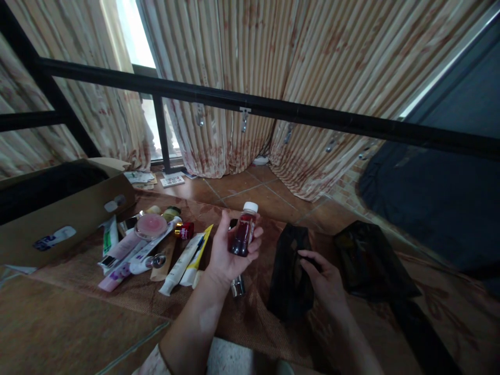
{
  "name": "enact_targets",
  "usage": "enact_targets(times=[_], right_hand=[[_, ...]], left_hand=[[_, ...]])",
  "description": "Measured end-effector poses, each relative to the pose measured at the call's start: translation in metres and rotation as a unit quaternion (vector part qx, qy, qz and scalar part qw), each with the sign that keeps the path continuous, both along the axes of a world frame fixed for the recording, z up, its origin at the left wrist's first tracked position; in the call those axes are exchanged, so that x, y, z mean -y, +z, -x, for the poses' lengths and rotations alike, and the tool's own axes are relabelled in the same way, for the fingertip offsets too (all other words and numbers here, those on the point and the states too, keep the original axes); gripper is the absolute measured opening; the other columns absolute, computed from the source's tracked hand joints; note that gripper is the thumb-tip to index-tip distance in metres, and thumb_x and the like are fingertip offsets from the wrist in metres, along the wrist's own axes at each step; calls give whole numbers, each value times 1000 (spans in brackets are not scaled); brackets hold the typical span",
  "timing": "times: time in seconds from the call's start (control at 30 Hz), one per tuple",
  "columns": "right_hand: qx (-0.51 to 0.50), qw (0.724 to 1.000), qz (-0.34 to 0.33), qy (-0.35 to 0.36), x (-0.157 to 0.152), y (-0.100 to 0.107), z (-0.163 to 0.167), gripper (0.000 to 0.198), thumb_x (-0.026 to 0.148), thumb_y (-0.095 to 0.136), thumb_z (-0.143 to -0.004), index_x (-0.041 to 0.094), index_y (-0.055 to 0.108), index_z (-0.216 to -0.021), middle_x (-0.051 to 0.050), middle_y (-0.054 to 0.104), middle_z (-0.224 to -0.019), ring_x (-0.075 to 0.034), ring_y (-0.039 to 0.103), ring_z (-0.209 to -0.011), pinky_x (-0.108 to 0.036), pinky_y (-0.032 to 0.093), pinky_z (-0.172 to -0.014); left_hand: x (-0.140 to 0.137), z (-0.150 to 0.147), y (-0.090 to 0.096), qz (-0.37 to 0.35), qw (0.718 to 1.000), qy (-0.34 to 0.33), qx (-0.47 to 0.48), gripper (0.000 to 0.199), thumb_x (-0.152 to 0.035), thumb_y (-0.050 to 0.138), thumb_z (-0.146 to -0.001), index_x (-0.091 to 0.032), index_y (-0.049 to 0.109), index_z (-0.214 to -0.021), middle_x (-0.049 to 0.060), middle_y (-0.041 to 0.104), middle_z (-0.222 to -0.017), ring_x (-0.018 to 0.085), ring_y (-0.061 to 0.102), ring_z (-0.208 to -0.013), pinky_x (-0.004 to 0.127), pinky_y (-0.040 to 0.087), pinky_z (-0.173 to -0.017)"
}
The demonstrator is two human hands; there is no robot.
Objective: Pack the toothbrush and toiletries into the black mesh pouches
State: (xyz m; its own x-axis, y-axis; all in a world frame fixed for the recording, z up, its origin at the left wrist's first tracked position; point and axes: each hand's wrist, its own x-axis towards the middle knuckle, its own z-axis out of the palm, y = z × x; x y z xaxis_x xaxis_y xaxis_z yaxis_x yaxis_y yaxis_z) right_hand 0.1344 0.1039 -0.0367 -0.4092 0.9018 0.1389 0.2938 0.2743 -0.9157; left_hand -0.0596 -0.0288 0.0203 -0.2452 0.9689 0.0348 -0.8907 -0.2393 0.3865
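Note:
In my left hand [226, 260] is a small clear bottle [244, 232] of dark red liquid with a white cap, tilted slightly to the right. My right hand [322, 278] pinches the edge of a black pouch [287, 271] that sits upright on the brown mat. The pouch's opening faces me, and its inside is too dark to make out. Just under my left hand a silver-ended tube or bottle [238, 287] lies partly hidden. To the left are white and yellow tubes [187, 260], a round pink container [150, 226] and a small red jar [184, 230].
A cardboard box [78, 208] stands at the far left. Right of the pouch lies a second black bag [371, 260] with a see-through panel. A black metal bar [214, 94] crosses in front of the striped curtains [250, 52]. Papers [172, 180] lie on the tiled floor behind.

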Motion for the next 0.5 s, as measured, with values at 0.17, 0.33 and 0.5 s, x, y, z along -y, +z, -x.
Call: enact_targets(times=[0.17, 0.33, 0.5], right_hand=[[-10, 1000, -16, 4, 0, 0, 0, 31, 45, 65, -73, 23, 74, -93, -7, 74, -97, -28, 67, -93, -39, 52, -77], [-14, 1000, -9, 3, 0, -2, 0, 32, 46, 65, -74, 22, 75, -94, -7, 74, -94, -28, 67, -91, -38, 52, -76], [2, 1000, 3, 7, -2, -5, 0, 31, 44, 64, -75, 23, 73, -96, -7, 73, -99, -28, 65, -98, -42, 49, -86]], left_hand=[[4, -5, 1, -37, 999, 2, -14, 44, -41, 68, -70, -13, 60, -104, 3, 49, -83, 4, 37, -52, 13, 31, -39], [5, -3, 3, -39, 999, -12, -8, 37, -38, 63, -67, -12, 61, -93, 5, 50, -85, 5, 38, -55, 13, 32, -40], [0, -1, 3, -3, 999, 42, -21, 36, -38, 59, -71, -13, 63, -97, 8, 59, -94, 10, 49, -66, 21, 46, -55]])
